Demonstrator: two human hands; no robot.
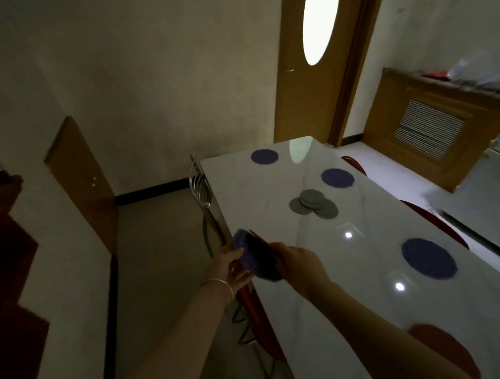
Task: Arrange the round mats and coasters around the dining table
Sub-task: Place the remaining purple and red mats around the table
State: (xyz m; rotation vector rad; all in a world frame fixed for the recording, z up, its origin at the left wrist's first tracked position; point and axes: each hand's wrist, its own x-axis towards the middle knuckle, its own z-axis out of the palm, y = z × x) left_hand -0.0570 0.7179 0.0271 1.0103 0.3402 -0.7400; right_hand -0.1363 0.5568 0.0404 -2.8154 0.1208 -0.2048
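Both hands meet at the near left edge of the white glossy table (272, 188). My left hand (231, 267) and my right hand (297, 263) grip a small stack of round mats (253, 257), blue ones with a red one among them, held tilted over the edge. Three blue round mats lie flat on the table: one far (264, 156), one toward the right edge (337, 178), one nearer on the right (428, 258). A loose pile of grey coasters (313, 204) sits mid-table. A red mat (445, 350) lies near my right forearm.
A metal-framed chair (201, 189) stands tucked at the table's left side, another with a red seat (260, 330) below my hands. Red chairs (436, 223) line the right side. A wooden door (317, 64) and a cabinet (442, 127) stand behind.
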